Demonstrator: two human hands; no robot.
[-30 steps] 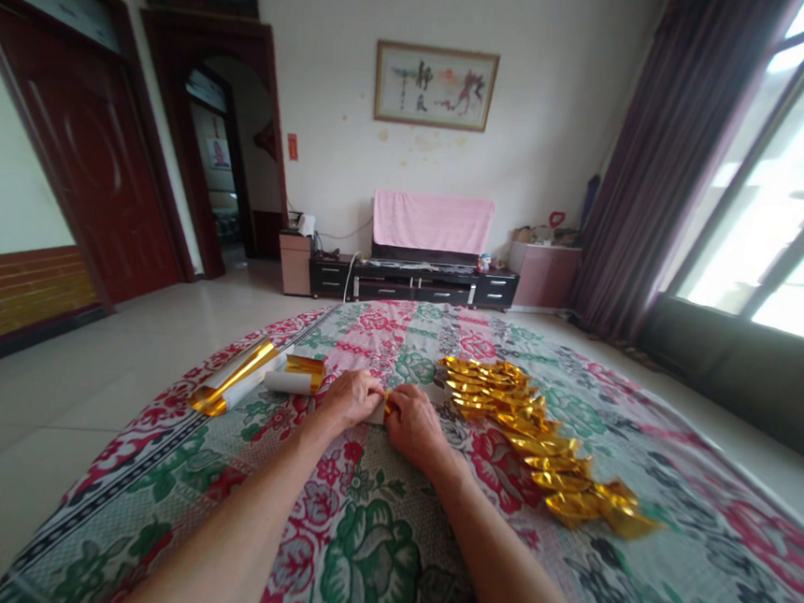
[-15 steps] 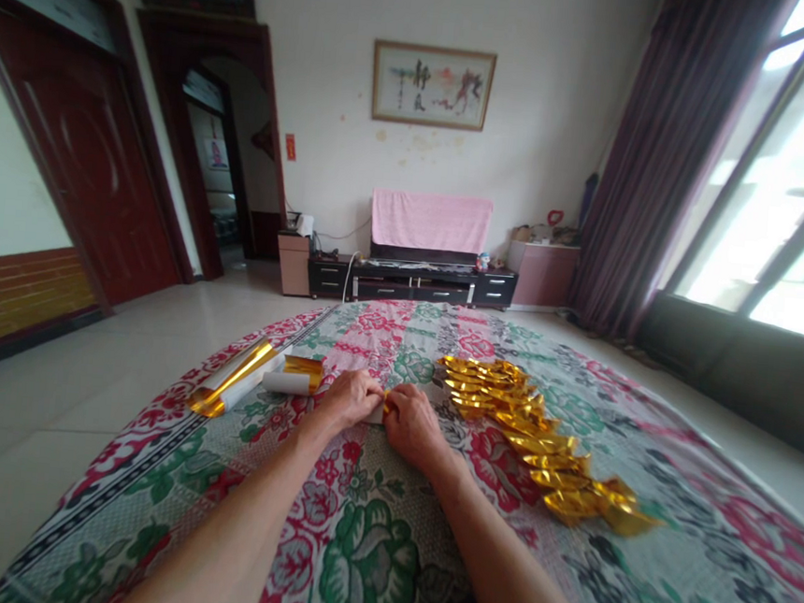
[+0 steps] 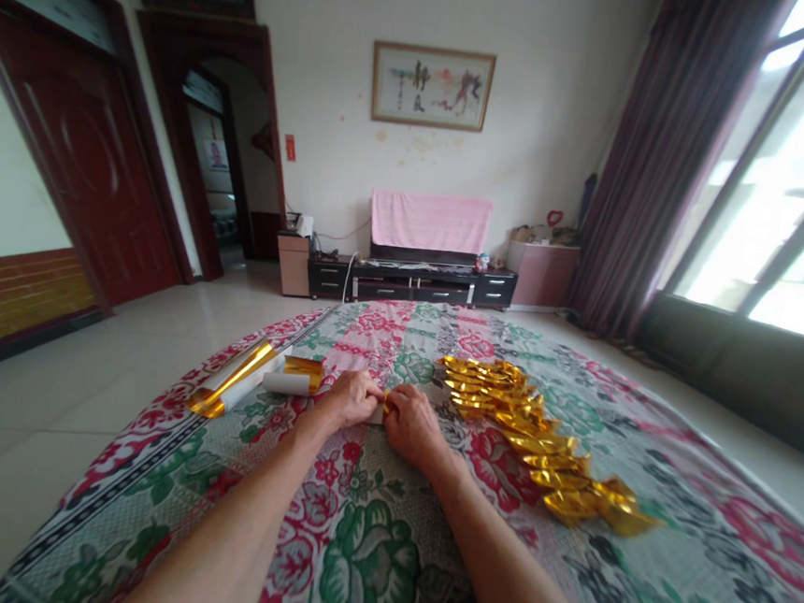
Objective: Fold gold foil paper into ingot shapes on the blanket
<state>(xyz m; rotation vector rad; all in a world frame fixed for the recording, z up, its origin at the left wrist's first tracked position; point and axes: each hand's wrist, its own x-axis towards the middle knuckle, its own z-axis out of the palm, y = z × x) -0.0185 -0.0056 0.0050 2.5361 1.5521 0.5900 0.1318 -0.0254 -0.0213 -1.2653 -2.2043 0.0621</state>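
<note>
My left hand (image 3: 352,399) and my right hand (image 3: 411,423) meet over a floral cloth (image 3: 368,533), fingers curled and pressed on a small piece of gold foil paper (image 3: 386,400) whose white underside shows between them. Most of that piece is hidden by the fingers. A long row of folded gold foil pieces (image 3: 531,435) lies to the right of my right hand. Left of my left hand lie a white paper roll (image 3: 287,382) and a stack of gold foil sheets (image 3: 235,379).
The cloth covers a round surface with tiled floor (image 3: 85,386) around it. Far back stand a dark TV cabinet (image 3: 410,282) under a pink cover, a red door (image 3: 97,162) at left, and curtains and a window (image 3: 769,202) at right.
Both hands stay pressed on the foil piece; the view has shifted very slightly, and nothing else has moved.
</note>
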